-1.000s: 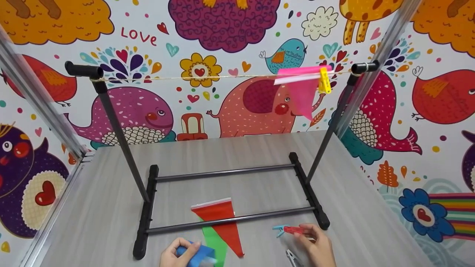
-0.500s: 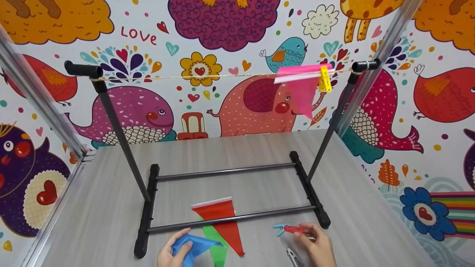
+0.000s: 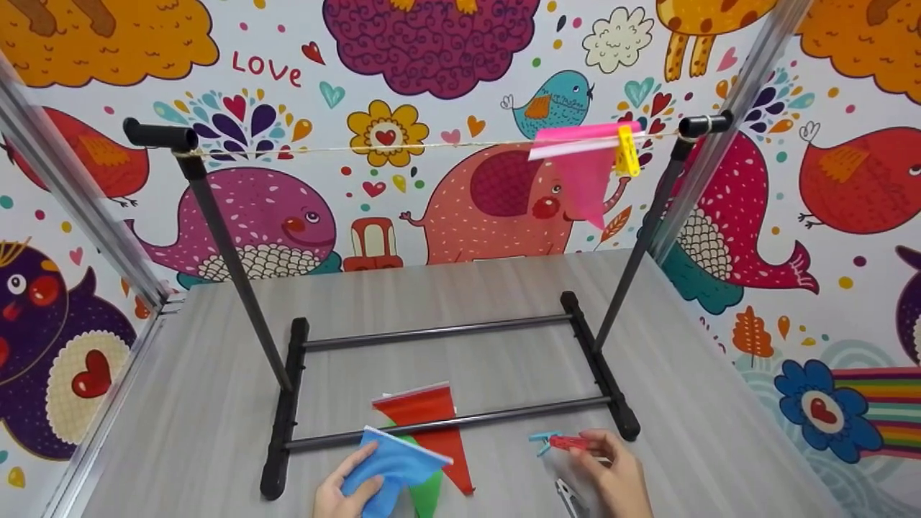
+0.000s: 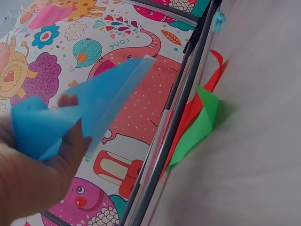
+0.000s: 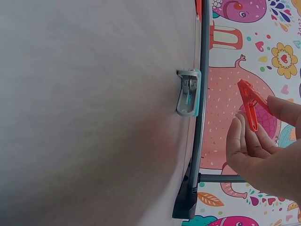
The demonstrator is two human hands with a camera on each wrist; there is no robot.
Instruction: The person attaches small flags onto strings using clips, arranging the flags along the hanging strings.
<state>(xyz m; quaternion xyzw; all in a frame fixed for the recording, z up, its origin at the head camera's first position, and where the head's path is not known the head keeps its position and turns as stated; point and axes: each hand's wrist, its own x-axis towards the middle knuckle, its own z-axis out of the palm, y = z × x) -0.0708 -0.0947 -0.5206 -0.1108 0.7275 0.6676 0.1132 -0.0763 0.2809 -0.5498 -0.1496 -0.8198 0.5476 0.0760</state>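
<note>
My left hand (image 3: 342,489) holds a blue pennant flag (image 3: 403,464) with a white band along its top edge, thumb on its face. In the left wrist view, part of the flag bunches in the palm. On the right, my other hand (image 3: 620,475) pinches a red clothespin (image 5: 249,101) between thumb and fingers. A light-blue clothespin (image 3: 541,439) lies just left of it in the head view, and a grey clothespin (image 3: 568,496) lies nearer me. Below the blue flag, a red pennant (image 3: 424,406) overlaps a green pennant (image 3: 427,496) on the table.
A black stand (image 3: 234,266) has two uprights with a string (image 3: 432,147) between them. Near its right end hangs a pink pennant (image 3: 583,176) with a yellow clothespin (image 3: 628,151). The low front bar (image 3: 525,416) crosses over the red pennant. A patterned wall rises behind.
The blue pennant, bunched a second ago, is now spread out, its white-banded edge turned upward and away from me. The right hand and red clothespin stay about where they were.
</note>
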